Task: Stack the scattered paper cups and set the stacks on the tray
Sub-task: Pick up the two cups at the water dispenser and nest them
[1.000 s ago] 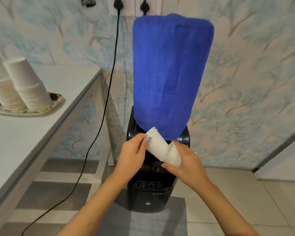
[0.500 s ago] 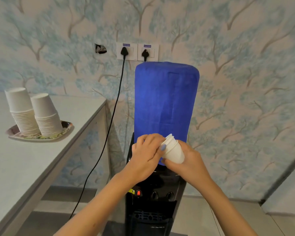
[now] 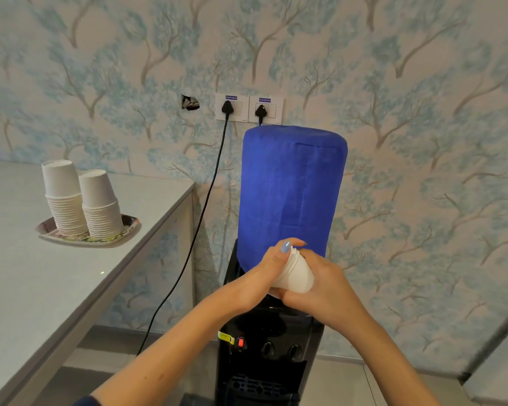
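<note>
Head view: left hand [image 3: 260, 275] and right hand [image 3: 320, 284] both clasp a small nested stack of paper cups [image 3: 295, 275] before the blue-covered dispenser [image 3: 291, 194], well apart from two stacks [image 3: 81, 200] on the tray [image 3: 129, 227] on the table [image 3: 41, 288].

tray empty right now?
No, two cup stacks stand upside down on the tray on the counter.

The single head-worn wide-angle view looks forward and slightly down from close behind both hands at lower centre, squarely facing the wallpapered wall [image 3: 423, 112] and blue-covered water dispenser [image 3: 291, 194] at centre, with the counter [image 3: 27, 288] running along the left of the frame.
</note>
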### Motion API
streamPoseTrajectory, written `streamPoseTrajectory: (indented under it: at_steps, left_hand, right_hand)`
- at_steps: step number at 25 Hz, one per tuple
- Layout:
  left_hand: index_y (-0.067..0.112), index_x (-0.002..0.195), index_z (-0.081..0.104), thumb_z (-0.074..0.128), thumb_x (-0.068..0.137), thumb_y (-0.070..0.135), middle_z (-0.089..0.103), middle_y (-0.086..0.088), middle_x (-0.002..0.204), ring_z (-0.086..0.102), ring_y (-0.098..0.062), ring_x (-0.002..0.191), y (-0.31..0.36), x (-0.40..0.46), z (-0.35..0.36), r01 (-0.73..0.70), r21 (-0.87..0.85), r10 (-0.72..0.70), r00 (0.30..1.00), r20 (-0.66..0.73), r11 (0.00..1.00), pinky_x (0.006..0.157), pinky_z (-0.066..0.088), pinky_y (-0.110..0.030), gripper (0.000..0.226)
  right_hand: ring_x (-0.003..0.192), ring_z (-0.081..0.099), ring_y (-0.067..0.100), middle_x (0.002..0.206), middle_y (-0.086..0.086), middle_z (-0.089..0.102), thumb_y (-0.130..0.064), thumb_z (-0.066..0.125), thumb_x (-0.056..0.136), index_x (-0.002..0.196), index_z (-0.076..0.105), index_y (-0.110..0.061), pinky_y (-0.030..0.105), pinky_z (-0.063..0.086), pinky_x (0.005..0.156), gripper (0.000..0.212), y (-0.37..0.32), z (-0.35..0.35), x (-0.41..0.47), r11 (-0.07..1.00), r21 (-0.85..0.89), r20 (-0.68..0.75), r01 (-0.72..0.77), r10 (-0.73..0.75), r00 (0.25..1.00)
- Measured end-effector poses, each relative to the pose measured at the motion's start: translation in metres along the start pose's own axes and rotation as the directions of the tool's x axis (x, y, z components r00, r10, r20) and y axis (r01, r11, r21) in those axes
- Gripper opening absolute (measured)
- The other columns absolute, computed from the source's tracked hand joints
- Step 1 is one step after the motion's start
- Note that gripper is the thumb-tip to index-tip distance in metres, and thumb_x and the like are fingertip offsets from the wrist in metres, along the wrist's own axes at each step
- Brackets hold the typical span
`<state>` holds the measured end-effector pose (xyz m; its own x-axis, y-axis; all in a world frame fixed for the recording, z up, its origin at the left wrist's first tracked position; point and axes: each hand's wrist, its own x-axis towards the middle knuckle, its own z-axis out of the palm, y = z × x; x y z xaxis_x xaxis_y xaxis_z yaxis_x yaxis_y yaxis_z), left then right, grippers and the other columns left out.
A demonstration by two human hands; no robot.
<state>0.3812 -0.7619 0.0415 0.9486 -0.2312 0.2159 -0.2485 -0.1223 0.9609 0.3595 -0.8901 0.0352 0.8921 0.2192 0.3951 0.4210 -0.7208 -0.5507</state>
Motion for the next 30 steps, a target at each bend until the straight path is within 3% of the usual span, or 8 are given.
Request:
streamPoseTrajectory:
  at_steps: [2, 4, 6, 15, 18, 22, 28, 30]
  left_hand:
    - [0.015, 0.123, 0.055, 0.044, 0.08, 0.061, 0.053, 0.005, 0.114, 0.051, -0.022, 0.111, 0.004, -0.003, -0.004, 0.072, 0.112, -0.07, 0.997, -0.027, 0.991, 0.091, 0.047, -0.026, 0.064]
    - [0.047, 0.119, 0.046, 0.053, 0.086, 0.057, 0.046, 0.011, 0.12, 0.053, -0.015, 0.111, 0.004, -0.025, -0.018, 0.049, 0.146, -0.069, 0.989, 0.132, 0.988, 0.077, 0.054, -0.026, 0.035]
    - [0.052, 0.119, 0.04, 0.054, 0.083, 0.062, 0.044, 0.008, 0.122, 0.055, -0.012, 0.107, 0.014, -0.049, -0.034, -0.007, 0.181, -0.032, 0.978, 0.208, 0.983, 0.071, 0.053, -0.025, 0.04]
    - [0.021, 0.102, 0.05, 0.03, 0.099, 0.046, 0.055, 0.006, 0.091, 0.052, -0.006, 0.08, 0.055, -0.113, -0.127, -0.235, 0.567, 0.254, 0.966, 0.047, 0.79, 0.067, 0.043, -0.027, 0.032]
    - [0.023, 0.107, 0.047, 0.03, 0.1, 0.045, 0.052, 0.007, 0.094, 0.05, -0.001, 0.08, 0.052, -0.15, -0.175, -0.17, 0.522, 0.231, 0.972, -0.052, 0.836, 0.063, 0.041, -0.024, 0.029]
    - [0.027, 0.119, 0.037, 0.026, 0.1, 0.047, 0.045, 0.0, 0.114, 0.053, -0.016, 0.099, 0.051, -0.199, -0.227, -0.036, 0.308, 0.082, 0.987, -0.136, 0.951, 0.061, 0.054, -0.027, 0.03]
    - [0.034, 0.144, 0.024, 0.021, 0.094, 0.055, 0.032, 0.001, 0.147, 0.039, -0.024, 0.13, 0.042, -0.245, -0.283, -0.008, 0.119, 0.03, 0.982, -0.188, 0.993, 0.1, 0.044, -0.048, 0.054]
    - [0.037, 0.143, 0.023, 0.027, 0.091, 0.056, 0.032, 0.01, 0.145, 0.04, -0.015, 0.129, 0.038, -0.25, -0.305, -0.056, 0.138, 0.081, 0.98, -0.182, 0.989, 0.1, 0.046, -0.041, 0.056]
  right_hand:
    - [0.075, 0.057, -0.01, 0.086, -0.03, 0.057, -0.073, 0.069, 0.044, 0.095, 0.037, -0.053, 0.01, 0.042, 0.047, 0.064, -0.005, -0.001, -0.002, 1.0, 0.025, 0.012, 0.016, -0.016, 1.0]
    - [0.076, 0.058, -0.008, 0.088, -0.03, 0.054, -0.067, 0.072, 0.043, 0.096, 0.027, -0.058, 0.009, 0.041, 0.046, 0.07, -0.012, 0.001, -0.005, 0.997, 0.071, 0.022, 0.014, -0.016, 1.0]
    - [0.078, 0.061, -0.008, 0.088, -0.026, 0.055, -0.057, 0.078, 0.046, 0.094, 0.028, -0.055, 0.01, 0.045, 0.046, 0.069, -0.021, 0.004, -0.009, 0.982, 0.187, 0.012, 0.005, -0.007, 1.0]
    - [0.09, 0.055, -0.007, 0.101, -0.03, 0.046, -0.06, 0.082, 0.047, 0.103, 0.032, -0.052, 0.014, 0.051, 0.058, 0.076, -0.121, 0.041, -0.024, 0.884, 0.466, 0.045, 0.026, -0.054, 0.998]
    - [0.095, 0.059, 0.003, 0.102, -0.023, 0.053, -0.055, 0.084, 0.055, 0.104, 0.046, -0.041, 0.026, 0.056, 0.064, 0.064, -0.16, 0.068, -0.036, 0.786, 0.617, 0.075, 0.016, -0.079, 0.994]
    - [0.097, 0.068, 0.021, 0.118, 0.006, 0.059, -0.035, 0.084, 0.058, 0.111, 0.059, -0.026, 0.031, 0.057, 0.07, 0.059, -0.207, 0.107, -0.05, 0.541, 0.835, 0.107, -0.099, 0.017, 0.994]
    - [0.099, 0.068, 0.024, 0.122, 0.015, 0.057, -0.025, 0.08, 0.062, 0.113, 0.059, -0.024, 0.032, 0.057, 0.072, 0.056, -0.273, 0.152, -0.054, 0.275, 0.946, 0.145, -0.172, 0.115, 0.983]
    - [0.102, 0.067, 0.025, 0.122, 0.015, 0.058, -0.022, 0.077, 0.066, 0.114, 0.057, -0.026, 0.031, 0.057, 0.072, 0.052, -0.289, 0.162, -0.05, 0.247, 0.955, 0.13, -0.163, 0.145, 0.981]
